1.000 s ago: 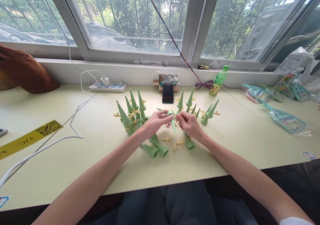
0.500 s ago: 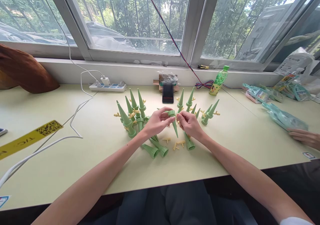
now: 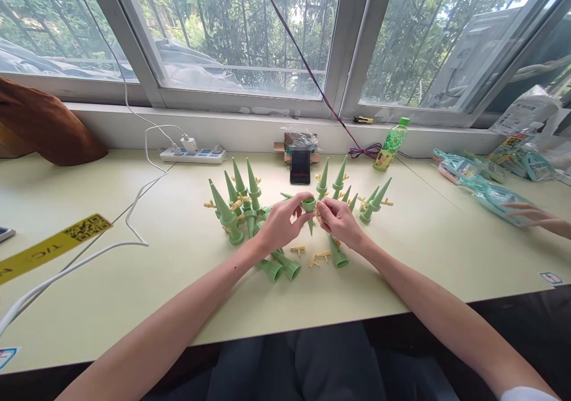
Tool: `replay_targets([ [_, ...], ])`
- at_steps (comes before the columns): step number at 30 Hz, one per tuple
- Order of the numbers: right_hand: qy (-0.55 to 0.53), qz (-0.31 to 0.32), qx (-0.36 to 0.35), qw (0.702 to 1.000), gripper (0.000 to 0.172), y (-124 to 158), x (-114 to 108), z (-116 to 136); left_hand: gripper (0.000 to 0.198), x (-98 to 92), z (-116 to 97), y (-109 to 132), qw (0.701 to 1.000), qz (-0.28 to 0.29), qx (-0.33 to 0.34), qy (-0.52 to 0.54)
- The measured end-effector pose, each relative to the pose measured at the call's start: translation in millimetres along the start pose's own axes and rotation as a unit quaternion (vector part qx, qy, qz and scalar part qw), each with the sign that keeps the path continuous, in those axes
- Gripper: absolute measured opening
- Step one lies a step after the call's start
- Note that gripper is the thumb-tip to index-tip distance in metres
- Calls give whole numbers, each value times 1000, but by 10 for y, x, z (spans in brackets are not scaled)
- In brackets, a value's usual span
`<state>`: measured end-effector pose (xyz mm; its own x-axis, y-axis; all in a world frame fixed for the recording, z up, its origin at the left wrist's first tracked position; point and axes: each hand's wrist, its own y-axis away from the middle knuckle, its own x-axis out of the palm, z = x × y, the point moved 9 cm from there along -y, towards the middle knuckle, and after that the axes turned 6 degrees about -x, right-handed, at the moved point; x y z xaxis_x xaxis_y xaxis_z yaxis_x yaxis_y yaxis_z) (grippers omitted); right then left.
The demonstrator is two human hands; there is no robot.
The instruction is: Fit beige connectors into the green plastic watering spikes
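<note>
My left hand [image 3: 282,225] is closed round a green plastic spike [image 3: 308,208], wide end up and tip pointing down. My right hand [image 3: 339,222] pinches at the spike's right side, where a small yellow fitting seems to sit; the fingers hide most of it. Both hands hover just above the pale table [image 3: 134,282]. Several upright green spikes [image 3: 241,201] stand left of the hands, more upright spikes [image 3: 341,182] stand behind and to the right. Lying spikes [image 3: 281,266] and loose yellow fittings [image 3: 317,258] rest below the hands.
A phone [image 3: 300,165] leans at the back by the window sill, a green bottle [image 3: 391,143] to its right. A power strip [image 3: 193,154] and white cable [image 3: 89,255] lie left. Another person's hand [image 3: 542,218] touches teal packages [image 3: 491,199] at the right.
I have turned the green spike more upright between my hands. The other person's hand came in at the right edge and has moved up onto the teal packages.
</note>
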<state>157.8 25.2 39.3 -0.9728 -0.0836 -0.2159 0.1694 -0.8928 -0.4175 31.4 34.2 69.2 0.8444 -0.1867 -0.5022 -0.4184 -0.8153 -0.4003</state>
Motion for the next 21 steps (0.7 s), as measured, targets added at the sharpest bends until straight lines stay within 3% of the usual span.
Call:
replay_targets([
  [7, -60, 15, 17, 998, 45, -22, 45, 29, 32, 83, -43, 44, 992, 39, 89, -77],
  [11, -89, 27, 35, 995, 48, -27, 82, 22, 30, 108, -55, 52, 989, 56, 103, -94],
  [16, -78, 7, 30, 996, 46, -38, 36, -22, 37, 55, -46, 35, 993, 32, 70, -91],
  [19, -66, -22, 18, 997, 43, -52, -39, -55, 47, -7, -39, 12, 998, 3, 36, -50],
  [21, -70, -39, 7, 997, 42, -58, -78, -61, 43, -52, -29, -7, 1000, -18, 15, -11],
])
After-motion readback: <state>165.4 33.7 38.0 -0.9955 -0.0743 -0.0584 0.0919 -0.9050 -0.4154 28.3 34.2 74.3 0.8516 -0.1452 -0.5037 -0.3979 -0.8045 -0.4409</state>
